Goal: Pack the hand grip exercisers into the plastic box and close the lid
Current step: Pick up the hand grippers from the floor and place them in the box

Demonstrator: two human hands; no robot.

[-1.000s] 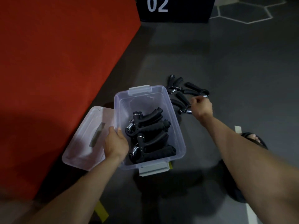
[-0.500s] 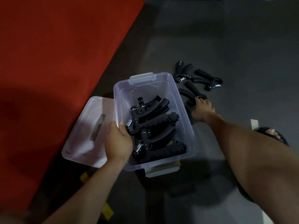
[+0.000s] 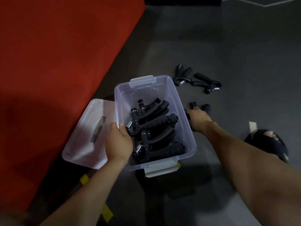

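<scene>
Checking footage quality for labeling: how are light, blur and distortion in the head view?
Head view: dim overall, so the black exercisers in the plastic box merge into one dark mass; soft sheen, no hard glare, on the lid; slight blur on the right hand and the exerciser it grips; left hand on the rim is sharper; wide-angle stretch enlarges the forearms at the frame edge.

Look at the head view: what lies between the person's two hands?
The clear plastic box, holding black hand grips, lies between them: the left hand holds its left rim and the right hand is just outside its right wall.
</scene>
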